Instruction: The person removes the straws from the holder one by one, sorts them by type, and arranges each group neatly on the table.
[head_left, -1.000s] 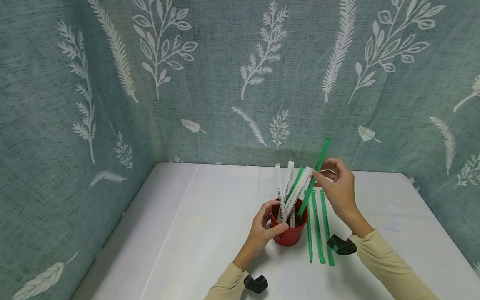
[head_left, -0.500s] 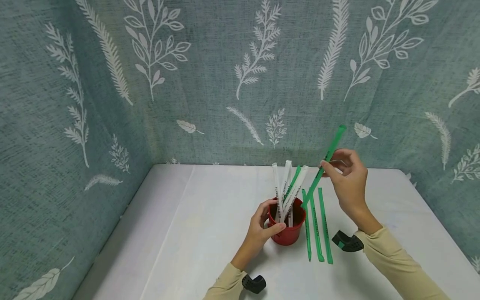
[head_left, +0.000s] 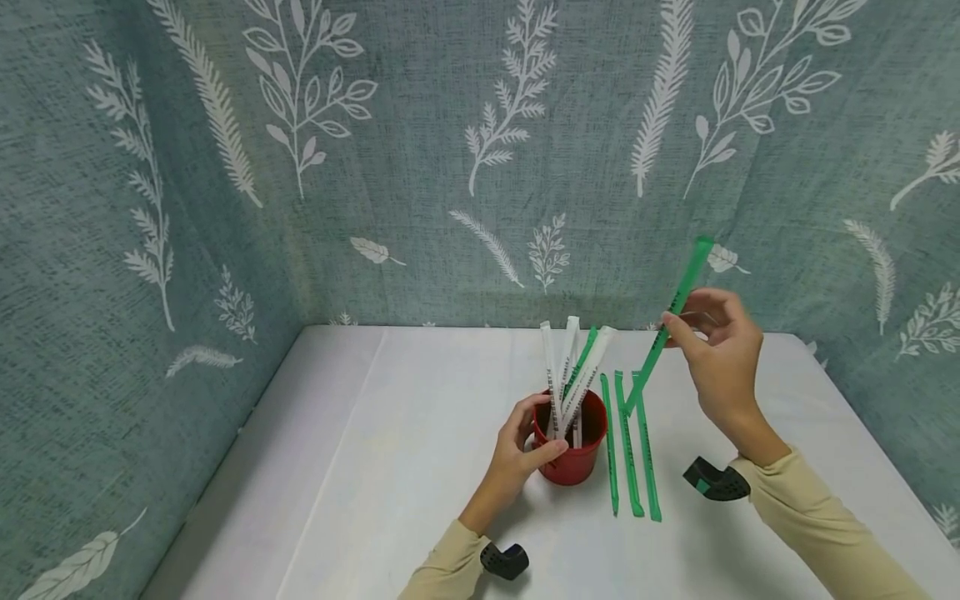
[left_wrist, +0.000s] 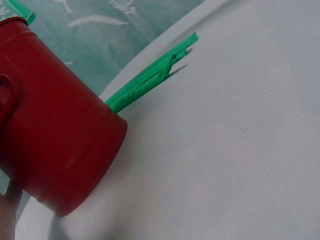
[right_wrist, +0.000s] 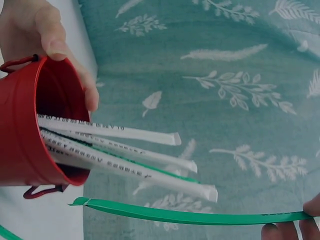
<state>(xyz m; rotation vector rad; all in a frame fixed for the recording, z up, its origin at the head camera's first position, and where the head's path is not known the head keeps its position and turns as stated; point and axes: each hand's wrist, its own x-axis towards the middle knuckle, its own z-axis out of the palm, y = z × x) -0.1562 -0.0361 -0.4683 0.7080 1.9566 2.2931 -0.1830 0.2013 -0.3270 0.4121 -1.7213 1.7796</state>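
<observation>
My left hand (head_left: 521, 442) grips the rim of a small red bucket (head_left: 567, 467), thumb in front and fingers at the back. Inside the bucket lean several white paper-wrapped straws (right_wrist: 120, 131) and one green-wrapped straw (head_left: 582, 360). Above the table, right of the bucket, my right hand (head_left: 716, 350) pinches another green-wrapped straw (head_left: 681, 292) between thumb and fingers. That straw slants, its lower end hanging over the green straws (head_left: 628, 454) that lie side by side on the table. In the right wrist view the held straw (right_wrist: 175, 217) is apart from the bucket.
A white-covered table (head_left: 420, 433) spreads under everything. Green patterned cloth (head_left: 420, 150) hangs behind it and along the left. A black wrist camera (head_left: 717, 480) is worn on the right wrist, another camera (head_left: 504, 562) on the left.
My right hand has lifted the green straw up out of the bucket and carried it right, over the straws lying there. The left hand has stayed on the bucket.
</observation>
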